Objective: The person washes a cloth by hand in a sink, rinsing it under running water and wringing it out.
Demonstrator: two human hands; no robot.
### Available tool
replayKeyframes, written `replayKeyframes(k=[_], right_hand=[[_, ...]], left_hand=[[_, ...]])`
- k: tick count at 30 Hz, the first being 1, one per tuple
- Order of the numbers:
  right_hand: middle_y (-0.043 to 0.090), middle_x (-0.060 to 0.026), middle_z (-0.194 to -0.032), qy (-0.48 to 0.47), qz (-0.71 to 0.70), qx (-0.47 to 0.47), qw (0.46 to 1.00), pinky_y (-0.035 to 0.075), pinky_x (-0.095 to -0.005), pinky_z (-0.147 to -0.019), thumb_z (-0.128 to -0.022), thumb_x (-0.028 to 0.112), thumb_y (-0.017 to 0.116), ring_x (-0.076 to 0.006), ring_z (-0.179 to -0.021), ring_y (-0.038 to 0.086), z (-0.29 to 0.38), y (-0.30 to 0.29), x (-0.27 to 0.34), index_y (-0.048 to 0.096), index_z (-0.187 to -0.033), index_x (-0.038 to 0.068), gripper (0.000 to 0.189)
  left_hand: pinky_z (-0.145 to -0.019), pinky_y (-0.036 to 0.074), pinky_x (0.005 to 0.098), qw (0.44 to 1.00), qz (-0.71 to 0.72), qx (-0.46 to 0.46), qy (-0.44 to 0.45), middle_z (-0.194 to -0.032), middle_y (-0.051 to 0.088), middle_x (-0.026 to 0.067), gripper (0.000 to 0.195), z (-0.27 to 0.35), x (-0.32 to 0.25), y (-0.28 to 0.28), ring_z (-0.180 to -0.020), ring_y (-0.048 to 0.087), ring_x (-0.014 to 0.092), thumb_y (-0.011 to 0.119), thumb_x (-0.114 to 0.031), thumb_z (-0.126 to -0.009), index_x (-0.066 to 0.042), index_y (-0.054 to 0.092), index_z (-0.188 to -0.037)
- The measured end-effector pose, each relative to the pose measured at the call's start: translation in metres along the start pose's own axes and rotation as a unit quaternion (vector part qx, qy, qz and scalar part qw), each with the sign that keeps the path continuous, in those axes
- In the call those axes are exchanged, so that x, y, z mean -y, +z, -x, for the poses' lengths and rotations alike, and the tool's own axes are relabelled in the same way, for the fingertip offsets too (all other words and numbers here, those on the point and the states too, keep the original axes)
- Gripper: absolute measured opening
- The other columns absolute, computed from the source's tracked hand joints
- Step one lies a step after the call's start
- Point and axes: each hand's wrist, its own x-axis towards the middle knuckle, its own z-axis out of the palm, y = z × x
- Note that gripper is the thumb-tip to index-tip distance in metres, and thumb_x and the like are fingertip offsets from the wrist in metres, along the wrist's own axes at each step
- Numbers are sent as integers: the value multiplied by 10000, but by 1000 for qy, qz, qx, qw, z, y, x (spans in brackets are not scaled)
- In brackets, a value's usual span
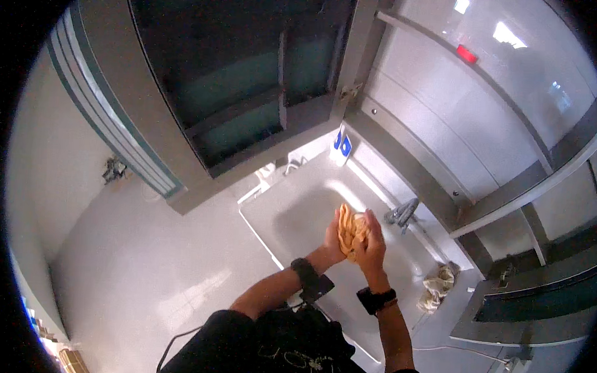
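Between my two hands is a crumpled orange cloth, held over a pale sink basin. My left hand presses it from the left side. From the right, my right hand closes over it with curled fingers. Each wrist wears a black band with a dark box on it. A grey metal faucet stands at the sink's back edge, just right of my hands and apart from them. Whether the faucet runs is not visible.
White bottles with blue labels stand at the sink's far corner. A rumpled pale cloth lies on the right edge. An open cabinet hangs above, with a red roll on its shelf. A corded plug sits at lower right.
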Motion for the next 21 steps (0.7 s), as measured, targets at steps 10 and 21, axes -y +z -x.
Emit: replayKeyframes(k=[10,21], right_hand=[[451,-177,-1185,132,-101,22,986,358,-340,-894,-839,193,468,-274,-1081,452,17,10,-15,359,-1240,29,447],[471,-92,-1167,303,-329,77,891,335,-258,-897,-894,321,370,-144,-1059,434,20,3,-37,387,-1229,18,452]], left_hand=[[-804,446,345,993,-105,-40,-33,-997,544,67,490,3,-4,-11,-897,541,204,409,-526,-811,-105,482,-1052],[-783,460,337,960,-241,-79,-115,-996,560,68,576,-15,2,-38,-864,555,207,375,-579,-796,-83,499,-1061]])
